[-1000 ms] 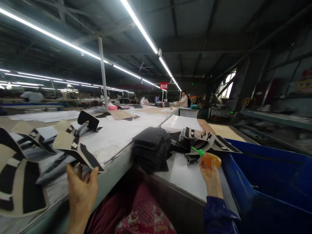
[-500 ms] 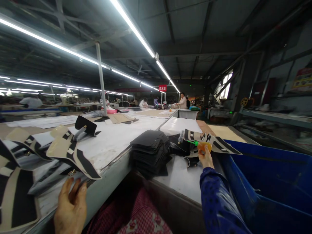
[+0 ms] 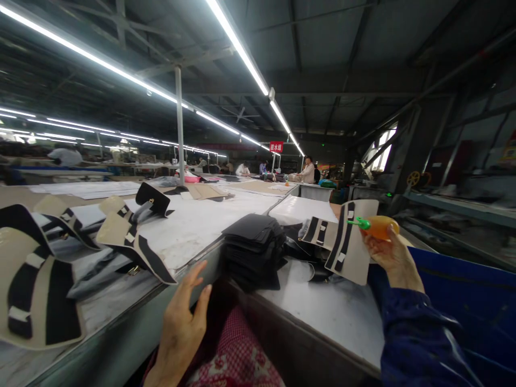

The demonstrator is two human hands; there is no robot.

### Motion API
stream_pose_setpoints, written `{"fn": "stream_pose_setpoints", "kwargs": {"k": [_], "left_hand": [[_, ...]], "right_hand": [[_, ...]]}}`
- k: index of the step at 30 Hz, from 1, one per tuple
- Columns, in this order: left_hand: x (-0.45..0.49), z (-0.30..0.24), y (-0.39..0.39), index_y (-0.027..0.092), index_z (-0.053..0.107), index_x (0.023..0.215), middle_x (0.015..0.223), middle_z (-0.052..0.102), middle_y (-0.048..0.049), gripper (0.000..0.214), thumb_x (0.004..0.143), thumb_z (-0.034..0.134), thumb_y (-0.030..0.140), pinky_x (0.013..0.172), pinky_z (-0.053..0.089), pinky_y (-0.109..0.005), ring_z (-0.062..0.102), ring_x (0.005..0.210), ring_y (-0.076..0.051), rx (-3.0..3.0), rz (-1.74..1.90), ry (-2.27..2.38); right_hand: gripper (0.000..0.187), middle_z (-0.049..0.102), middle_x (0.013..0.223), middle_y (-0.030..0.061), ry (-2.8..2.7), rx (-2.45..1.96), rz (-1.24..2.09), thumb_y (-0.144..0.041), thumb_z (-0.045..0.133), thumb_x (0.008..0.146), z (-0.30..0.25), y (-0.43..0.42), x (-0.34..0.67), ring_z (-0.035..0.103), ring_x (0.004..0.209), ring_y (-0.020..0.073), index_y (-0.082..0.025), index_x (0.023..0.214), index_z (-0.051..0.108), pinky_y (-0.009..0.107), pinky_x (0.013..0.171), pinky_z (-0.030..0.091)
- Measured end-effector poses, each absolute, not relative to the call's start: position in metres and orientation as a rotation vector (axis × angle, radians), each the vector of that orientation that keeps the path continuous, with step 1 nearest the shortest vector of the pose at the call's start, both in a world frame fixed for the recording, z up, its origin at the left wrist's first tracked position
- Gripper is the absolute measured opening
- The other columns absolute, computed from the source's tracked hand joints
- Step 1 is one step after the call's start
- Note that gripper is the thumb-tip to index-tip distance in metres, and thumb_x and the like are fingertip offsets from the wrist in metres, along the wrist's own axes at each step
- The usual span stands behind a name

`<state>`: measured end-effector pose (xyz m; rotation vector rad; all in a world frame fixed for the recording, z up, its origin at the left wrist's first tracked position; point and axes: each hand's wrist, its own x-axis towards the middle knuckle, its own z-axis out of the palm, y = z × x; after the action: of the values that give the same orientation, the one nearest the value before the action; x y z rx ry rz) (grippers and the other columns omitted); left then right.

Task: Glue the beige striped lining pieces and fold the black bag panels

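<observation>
My right hand (image 3: 393, 258) is raised over the white table (image 3: 342, 317), closed round an orange squeeze bottle (image 3: 381, 227) with a green nozzle, and also pinching a beige-and-black striped cut piece (image 3: 349, 244) that hangs from it. My left hand (image 3: 181, 328) hovers low at the edge of the left table (image 3: 189, 226) with fingers spread and nothing in it. A stack of black cut pieces (image 3: 252, 250) sits between my hands. More striped pieces (image 3: 124, 242) lie on the left table.
A blue plastic bin (image 3: 463, 290) stands at the right. A large striped piece (image 3: 36, 290) lies near the left edge. A steel post (image 3: 180, 126) rises from the left table. Other people work at tables far back.
My right hand has lifted a striped piece off the pile by the black stack, still gripping the bottle. My left hand has left the striped pieces and moved right, toward the middle.
</observation>
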<state>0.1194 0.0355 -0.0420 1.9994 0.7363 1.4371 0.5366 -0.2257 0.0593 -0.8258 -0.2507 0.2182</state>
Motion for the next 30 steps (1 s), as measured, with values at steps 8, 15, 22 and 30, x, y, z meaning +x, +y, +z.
{"fn": "stream_pose_setpoints", "kwargs": {"k": [8, 15, 22, 30], "left_hand": [[0.202, 0.041, 0.015, 0.009, 0.037, 0.154, 0.166, 0.030, -0.0180, 0.096, 0.071, 0.080, 0.035, 0.126, 0.016, -0.048, 0.021, 0.156, -0.032, 2.026, 1.012, 0.246], [0.205, 0.030, 0.037, 0.016, 0.080, 0.084, 0.080, 0.079, -0.0092, 0.046, 0.053, 0.088, 0.050, 0.069, 0.057, -0.039, 0.073, 0.072, -0.029, 1.795, 0.238, 0.184], [0.146, -0.060, 0.033, 0.013, 0.074, 0.079, 0.072, 0.076, -0.0064, 0.049, 0.060, 0.086, 0.057, 0.066, 0.052, -0.030, 0.069, 0.068, -0.020, 1.362, 0.391, 0.440], [0.123, -0.041, -0.009, 0.016, 0.073, 0.102, 0.090, 0.079, -0.0061, 0.049, 0.065, 0.089, 0.044, 0.081, 0.056, -0.033, 0.073, 0.085, -0.024, 1.004, 0.700, 0.471]], "right_hand": [[0.035, 0.074, 0.107, 0.0160, -0.325, -0.986, 0.564, -0.038, 0.074, 0.081, 0.037, -0.212, 0.460, 0.074, 0.080, 0.0232, -0.017, 0.109, 0.071, 0.029, 0.057, 0.060], [0.057, 0.076, 0.102, 0.0189, -0.448, -1.053, 0.964, -0.037, 0.095, 0.052, -0.019, -0.174, 0.393, 0.076, 0.084, 0.0303, -0.012, 0.098, 0.074, 0.040, 0.074, 0.063], [0.064, 0.073, 0.122, 0.0139, -0.488, -0.918, 0.878, -0.044, 0.092, 0.059, -0.016, -0.144, 0.376, 0.074, 0.100, 0.0262, -0.019, 0.114, 0.072, 0.030, 0.075, 0.062], [0.062, 0.074, 0.118, 0.0030, -0.574, -0.832, 0.251, -0.040, 0.093, 0.060, -0.013, -0.137, 0.294, 0.072, 0.096, 0.0201, -0.028, 0.116, 0.070, 0.026, 0.079, 0.062]]}}
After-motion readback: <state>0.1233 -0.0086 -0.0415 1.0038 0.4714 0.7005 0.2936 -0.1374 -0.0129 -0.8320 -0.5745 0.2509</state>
